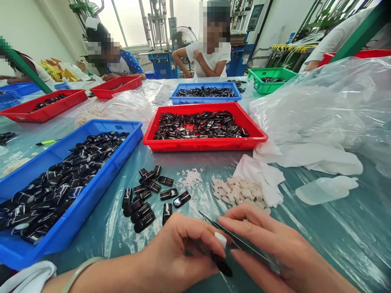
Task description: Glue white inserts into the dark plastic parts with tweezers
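Observation:
My left hand (177, 252) is closed on a small glossy black plastic piece (222, 265), pinched between thumb and fingers. At its index fingertip sits a small white bit (220, 239); I cannot tell if it is a covering or a loose piece. My right hand (275, 240) grips metal tweezers (244, 245), their tip pointing up and left, close beside the left fingertips. Beyond the left hand lie several loose black pieces (168, 194). Past the tweezers are a heap of cream-coloured small pieces (236, 190) and a scatter of white flakes (191, 179).
A blue tray (100, 175) of black pieces stands left, a red tray (204, 145) ahead. A crumpled white cloth (262, 179), a translucent bottle (324, 190) and plastic sheeting (330, 110) lie right. Other people sit across the table behind more trays.

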The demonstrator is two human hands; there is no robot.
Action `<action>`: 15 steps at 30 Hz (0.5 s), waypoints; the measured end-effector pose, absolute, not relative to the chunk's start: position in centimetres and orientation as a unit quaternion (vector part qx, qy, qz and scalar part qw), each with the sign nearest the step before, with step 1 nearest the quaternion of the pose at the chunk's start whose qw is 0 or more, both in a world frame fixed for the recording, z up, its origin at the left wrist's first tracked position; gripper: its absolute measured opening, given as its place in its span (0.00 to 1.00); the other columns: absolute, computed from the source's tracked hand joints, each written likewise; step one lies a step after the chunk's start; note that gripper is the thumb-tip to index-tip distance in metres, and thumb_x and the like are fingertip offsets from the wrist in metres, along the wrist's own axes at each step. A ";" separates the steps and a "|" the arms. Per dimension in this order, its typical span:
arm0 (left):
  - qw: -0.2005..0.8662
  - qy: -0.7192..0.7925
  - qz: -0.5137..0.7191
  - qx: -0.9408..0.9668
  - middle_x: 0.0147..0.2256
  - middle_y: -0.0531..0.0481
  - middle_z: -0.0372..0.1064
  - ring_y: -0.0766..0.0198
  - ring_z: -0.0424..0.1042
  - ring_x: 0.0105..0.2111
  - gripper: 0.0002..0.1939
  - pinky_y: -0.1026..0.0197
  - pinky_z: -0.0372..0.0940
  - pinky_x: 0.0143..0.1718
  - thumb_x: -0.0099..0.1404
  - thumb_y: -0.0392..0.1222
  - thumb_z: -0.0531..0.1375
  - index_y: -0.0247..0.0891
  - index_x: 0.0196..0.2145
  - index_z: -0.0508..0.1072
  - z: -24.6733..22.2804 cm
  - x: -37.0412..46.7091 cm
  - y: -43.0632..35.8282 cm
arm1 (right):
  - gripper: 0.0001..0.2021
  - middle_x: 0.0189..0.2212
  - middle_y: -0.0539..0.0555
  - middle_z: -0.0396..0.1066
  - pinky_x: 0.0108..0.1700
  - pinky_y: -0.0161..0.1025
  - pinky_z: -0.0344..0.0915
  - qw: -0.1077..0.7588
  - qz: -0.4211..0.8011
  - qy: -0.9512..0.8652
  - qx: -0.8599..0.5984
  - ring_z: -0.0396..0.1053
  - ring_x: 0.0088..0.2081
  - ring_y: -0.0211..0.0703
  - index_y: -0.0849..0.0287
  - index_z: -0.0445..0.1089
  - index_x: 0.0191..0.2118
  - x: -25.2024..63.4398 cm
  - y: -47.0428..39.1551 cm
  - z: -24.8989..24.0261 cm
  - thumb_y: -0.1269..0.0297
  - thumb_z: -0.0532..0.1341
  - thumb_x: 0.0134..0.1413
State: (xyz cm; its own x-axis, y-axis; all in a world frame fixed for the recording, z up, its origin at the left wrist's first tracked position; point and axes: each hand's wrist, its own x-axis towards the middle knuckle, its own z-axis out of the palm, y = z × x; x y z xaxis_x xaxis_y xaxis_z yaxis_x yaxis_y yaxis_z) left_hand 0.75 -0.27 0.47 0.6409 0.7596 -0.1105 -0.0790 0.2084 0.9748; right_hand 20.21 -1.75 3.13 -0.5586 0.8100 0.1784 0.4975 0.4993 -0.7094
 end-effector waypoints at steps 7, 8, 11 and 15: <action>0.733 0.340 0.269 0.524 0.29 0.45 0.74 0.67 0.71 0.28 0.04 0.69 0.65 0.29 0.50 0.29 0.63 0.30 0.28 0.76 0.4 0.8 -0.3 | 0.15 0.35 0.55 0.68 0.37 0.31 0.69 0.330 0.309 -0.824 -0.341 0.69 0.36 0.37 0.55 0.68 0.43 19.2 -1.5 1.5 0.79 0.52 0.55; 0.748 0.336 0.271 0.505 0.29 0.47 0.74 0.68 0.71 0.28 0.05 0.70 0.65 0.30 0.50 0.29 0.64 0.31 0.28 0.76 0.3 0.8 -0.3 | 0.15 0.34 0.55 0.68 0.36 0.31 0.69 0.346 0.306 -0.817 -0.344 0.69 0.36 0.37 0.55 0.69 0.41 19.1 -1.5 1.3 0.80 0.52 0.54; 0.775 0.321 0.280 0.467 0.29 0.49 0.74 0.70 0.71 0.28 0.07 0.71 0.65 0.31 0.49 0.28 0.64 0.33 0.29 0.76 0.2 0.8 -0.4 | 0.12 0.33 0.55 0.69 0.34 0.31 0.69 0.385 0.311 -0.792 -0.357 0.70 0.34 0.37 0.58 0.69 0.37 19.0 -1.7 1.2 0.80 0.54 0.53; 0.764 0.315 0.297 0.478 0.33 0.48 0.74 0.69 0.71 0.31 0.06 0.70 0.65 0.34 0.50 0.27 0.62 0.32 0.29 0.76 0.4 1.0 -0.4 | 0.11 0.31 0.53 0.70 0.32 0.32 0.69 0.426 0.337 -0.751 -0.375 0.70 0.31 0.37 0.55 0.69 0.37 19.0 -2.1 1.5 0.78 0.57 0.51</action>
